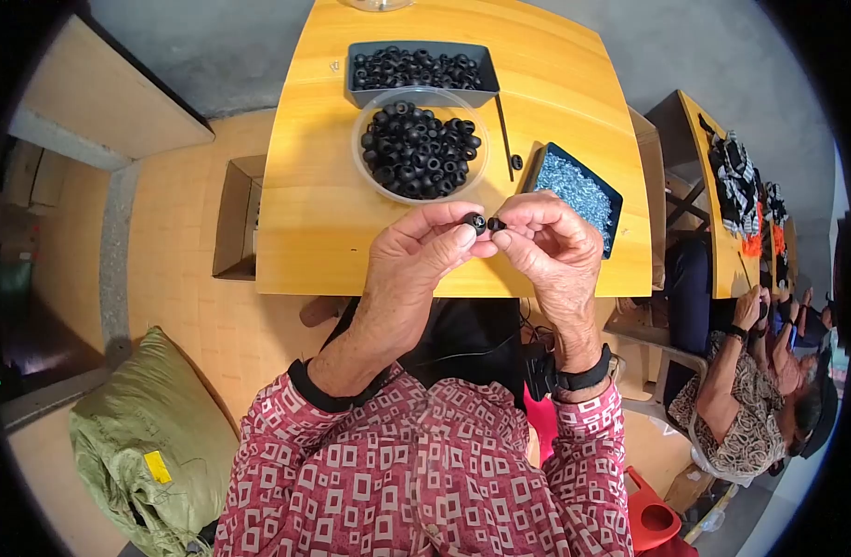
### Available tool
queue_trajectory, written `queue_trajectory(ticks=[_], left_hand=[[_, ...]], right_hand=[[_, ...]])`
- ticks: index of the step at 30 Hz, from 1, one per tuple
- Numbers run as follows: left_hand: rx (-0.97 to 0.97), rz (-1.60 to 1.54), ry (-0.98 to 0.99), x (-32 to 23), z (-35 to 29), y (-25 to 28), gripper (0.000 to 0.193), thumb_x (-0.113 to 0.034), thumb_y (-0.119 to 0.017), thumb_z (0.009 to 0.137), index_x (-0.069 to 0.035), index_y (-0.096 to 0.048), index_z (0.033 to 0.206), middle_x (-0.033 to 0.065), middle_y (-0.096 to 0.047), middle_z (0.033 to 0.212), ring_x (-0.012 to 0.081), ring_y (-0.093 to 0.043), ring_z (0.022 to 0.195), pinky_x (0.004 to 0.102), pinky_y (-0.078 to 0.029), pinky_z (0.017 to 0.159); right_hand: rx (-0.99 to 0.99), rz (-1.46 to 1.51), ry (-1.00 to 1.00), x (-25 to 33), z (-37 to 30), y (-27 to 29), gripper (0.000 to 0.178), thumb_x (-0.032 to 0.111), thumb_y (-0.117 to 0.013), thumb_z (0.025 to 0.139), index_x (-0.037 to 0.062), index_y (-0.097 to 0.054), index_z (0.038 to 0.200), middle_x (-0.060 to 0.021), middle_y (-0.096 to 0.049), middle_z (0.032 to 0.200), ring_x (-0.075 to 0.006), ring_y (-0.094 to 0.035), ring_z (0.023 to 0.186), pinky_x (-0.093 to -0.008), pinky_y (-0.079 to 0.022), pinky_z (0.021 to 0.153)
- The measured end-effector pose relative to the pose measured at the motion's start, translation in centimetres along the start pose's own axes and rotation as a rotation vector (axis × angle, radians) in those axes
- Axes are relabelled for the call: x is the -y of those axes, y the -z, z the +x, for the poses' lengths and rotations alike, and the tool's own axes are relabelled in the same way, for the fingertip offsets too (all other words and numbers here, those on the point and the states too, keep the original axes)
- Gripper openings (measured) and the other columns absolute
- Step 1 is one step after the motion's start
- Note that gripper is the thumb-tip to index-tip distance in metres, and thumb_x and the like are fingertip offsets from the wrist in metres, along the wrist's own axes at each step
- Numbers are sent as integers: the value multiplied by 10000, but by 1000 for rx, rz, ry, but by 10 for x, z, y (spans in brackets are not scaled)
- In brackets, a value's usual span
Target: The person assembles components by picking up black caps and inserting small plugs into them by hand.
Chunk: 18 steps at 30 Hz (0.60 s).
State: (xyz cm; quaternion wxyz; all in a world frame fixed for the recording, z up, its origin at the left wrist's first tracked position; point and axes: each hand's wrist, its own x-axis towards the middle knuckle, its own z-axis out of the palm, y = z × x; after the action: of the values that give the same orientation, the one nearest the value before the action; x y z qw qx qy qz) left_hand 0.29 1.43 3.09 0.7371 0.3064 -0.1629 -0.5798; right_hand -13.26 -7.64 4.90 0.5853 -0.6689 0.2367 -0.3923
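Pinched in my left hand (425, 243) is a small round black piece (474, 222) with a shiny hollow end. My right hand (551, 243) pinches a smaller black piece (497, 224), its exact kind too small to tell. The two pieces face each other a short gap apart, over the table's near part. Just beyond my hands stands a clear round tub (358, 153) heaped with black ring-shaped pieces (421, 148). Behind it, a dark rectangular tray (425, 99) holds more of them. Close to my right hand lies a dark tray (614, 218) of small clear bluish pieces (574, 188).
On the yellow wooden table (305, 204) lie a thin black rod (503, 135) and a loose black ring (517, 161). A cardboard box (240, 218) stands left of it, a green sack (156, 436) lower left. Other people sit at a table (713, 176) on the right.
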Motion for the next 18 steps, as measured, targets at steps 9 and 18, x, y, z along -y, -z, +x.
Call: queue_trajectory(ticks=[9,18], left_hand=[[29,39,33,8,2,-8,203,-49,-590,898,21,-586,1089,104,-654,998,187,-645,927,294,-505,876],[93,51,37,3,-1,-4,215,-94,-585,911,-1,-591,1105,99,-659,994,169,-633,950,311,-512,879]], right_hand=[[-48,7,19,7,-4,11,204,-87,-680,778,-24,-649,970,-65,-632,901,-105,-619,816,-222,-507,742],[-31,426,-174,6,-3,12,196,-72,-677,787,-20,-633,971,-75,-653,880,-135,-643,791,-243,-516,722]])
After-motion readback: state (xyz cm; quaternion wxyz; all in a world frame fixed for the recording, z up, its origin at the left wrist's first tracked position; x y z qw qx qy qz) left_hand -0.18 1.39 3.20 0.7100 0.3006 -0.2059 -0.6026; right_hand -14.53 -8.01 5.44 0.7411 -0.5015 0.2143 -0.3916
